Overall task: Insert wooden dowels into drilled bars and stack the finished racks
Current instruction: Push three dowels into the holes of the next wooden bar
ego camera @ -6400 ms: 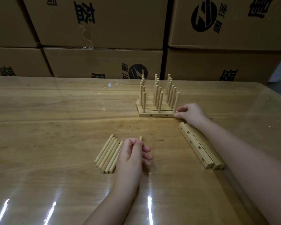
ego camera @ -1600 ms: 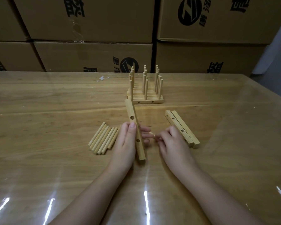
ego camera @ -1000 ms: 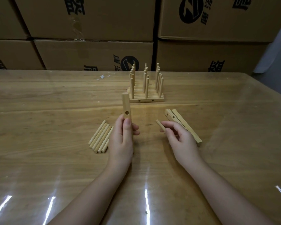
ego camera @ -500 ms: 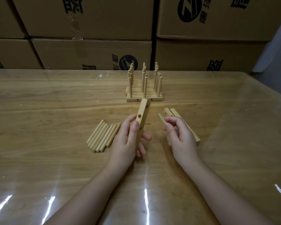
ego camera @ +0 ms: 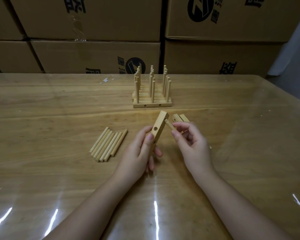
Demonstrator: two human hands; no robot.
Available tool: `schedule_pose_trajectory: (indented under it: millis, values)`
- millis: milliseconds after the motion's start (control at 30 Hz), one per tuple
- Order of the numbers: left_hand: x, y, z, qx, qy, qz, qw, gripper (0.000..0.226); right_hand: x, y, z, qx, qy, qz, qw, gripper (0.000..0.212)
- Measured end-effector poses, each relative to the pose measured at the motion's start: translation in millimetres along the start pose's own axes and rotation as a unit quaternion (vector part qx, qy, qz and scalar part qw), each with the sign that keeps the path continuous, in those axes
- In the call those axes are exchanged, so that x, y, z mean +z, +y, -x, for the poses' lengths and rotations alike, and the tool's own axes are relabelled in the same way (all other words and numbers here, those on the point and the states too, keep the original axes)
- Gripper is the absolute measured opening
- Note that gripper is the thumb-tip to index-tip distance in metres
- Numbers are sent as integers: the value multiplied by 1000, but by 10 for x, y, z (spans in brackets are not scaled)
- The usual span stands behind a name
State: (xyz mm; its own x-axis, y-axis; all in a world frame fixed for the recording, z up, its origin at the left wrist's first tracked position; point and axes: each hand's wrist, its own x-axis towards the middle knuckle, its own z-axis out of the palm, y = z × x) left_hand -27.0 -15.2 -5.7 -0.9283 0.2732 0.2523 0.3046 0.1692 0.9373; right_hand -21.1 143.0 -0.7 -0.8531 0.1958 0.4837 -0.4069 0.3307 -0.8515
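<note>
From the head view, the left hand [ego camera: 139, 151] gripped a drilled bar [ego camera: 158, 130] just above the table [ego camera: 59, 104], thumb pressed on its front face and fingers curled round the back. The bar was tilted, its far end pointing up and away from the person, with two holes visible on the face turned toward the camera. The right hand [ego camera: 190, 144] pinched a single dowel [ego camera: 169, 125] between thumb and forefinger, the remaining fingers loosely curled. The free tip of the dowel touched the right side of the bar near its upper end; whether it had entered a hole could not be determined. A row of loose dowels [ego camera: 108, 147] lay side by side on the table to the left of the left hand. Spare bars [ego camera: 177, 118] lay flat just behind the right hand and were partly hidden by it. The finished racks [ego camera: 151, 101] stood in a stack farther back near the middle of the table, dowels upright. Cardboard boxes [ego camera: 93, 54] with black printing were piled along the far edge of the table.
</note>
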Motion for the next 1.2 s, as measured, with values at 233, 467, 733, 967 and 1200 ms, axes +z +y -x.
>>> schedule_pose_trajectory:
  millis: [233, 467, 733, 967, 1200]
  values:
    - [5, -10, -15, -3, -8, -1, 1000, 31, -18, 8, -8, -47, 20, 42, 998, 18]
    - [9, -48, -14, -23, -14, -47, 999, 41, -55, 34, -15, -75, 40, 108, 991, 15]
    - [16, 4, 15, 19, 3, -123, 992, 48, -68, 33, -22, -69, 41, 124, 989, 14]
    - [9, 1, 15, 31, -6, -131, 991, 46, -61, 54, -26, -61, 38, 131, 989, 14]
    - [-3, -44, 4, 30, -15, -148, 988, 48, -53, 85, -23, -47, 29, 122, 991, 14]
